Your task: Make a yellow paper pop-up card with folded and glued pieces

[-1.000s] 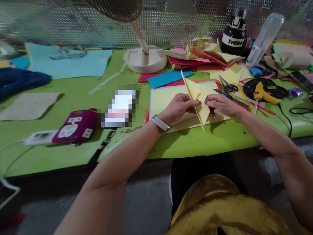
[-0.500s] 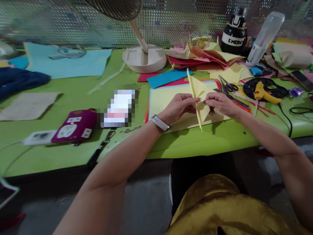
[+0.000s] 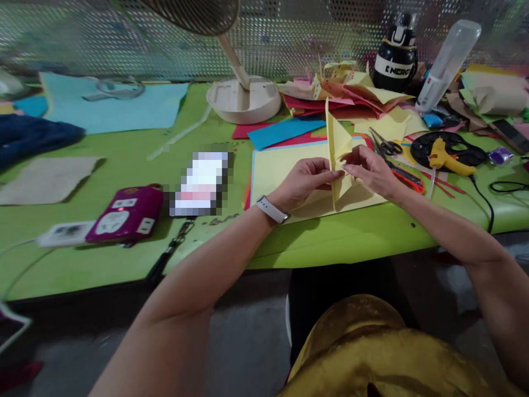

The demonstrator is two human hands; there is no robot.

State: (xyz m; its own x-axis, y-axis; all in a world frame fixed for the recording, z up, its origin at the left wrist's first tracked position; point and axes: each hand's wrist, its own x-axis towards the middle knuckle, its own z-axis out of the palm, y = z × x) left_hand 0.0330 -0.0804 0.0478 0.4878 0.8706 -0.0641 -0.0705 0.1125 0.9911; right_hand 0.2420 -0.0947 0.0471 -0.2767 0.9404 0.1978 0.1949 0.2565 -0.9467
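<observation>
A folded piece of yellow paper (image 3: pixel 338 138) stands on edge between my two hands, over a stack of larger pale yellow sheets (image 3: pixel 285 160). My left hand (image 3: pixel 312 177) pinches the paper from the left, thumb near its middle. On the other side, my right hand (image 3: pixel 370 170) has its thumb and fingers closed on a small inner part of the same paper. What exactly those fingertips grip is partly hidden by the fold. A pair of scissors (image 3: pixel 386 144) and a red-handled cutter (image 3: pixel 407 179) lie just beyond my right hand.
A yellow hot glue gun (image 3: pixel 450 158) rests on a black tray (image 3: pixel 421 148) at right. Behind are crumpled coloured papers (image 3: pixel 347 94), a black bottle (image 3: pixel 394 63) and a fan base (image 3: pixel 246 102). A phone (image 3: pixel 202 182) and a purple power strip (image 3: pixel 128 214) lie at left.
The folded paper has become more upright, its top tip moving right and up. My right hand has turned and its fingers have risen along the paper's right side; my left hand stays nearly in place.
</observation>
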